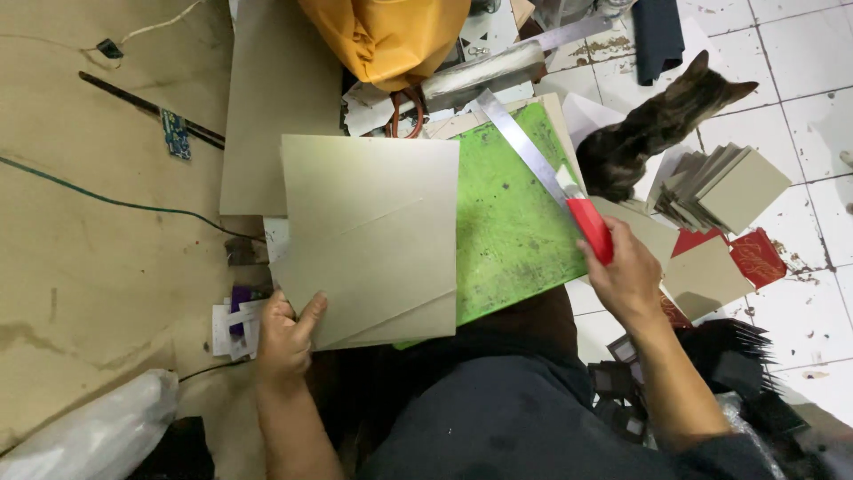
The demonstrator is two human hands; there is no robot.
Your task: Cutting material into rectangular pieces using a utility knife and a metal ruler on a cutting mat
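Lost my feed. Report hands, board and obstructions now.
Left hand pinching grey cardboard sheet at its corner. Right hand gripping red-handled knife beside metal ruler. Cat sits near green cutting mat.

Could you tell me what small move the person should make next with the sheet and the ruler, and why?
Probably slide the grey board sheet rightwards, fully onto the green cutting mat. The left hand pinches its lower corner, and most of it overhangs the mat's left edge, while the right hand holds the red-handled metal ruler at the far edge.
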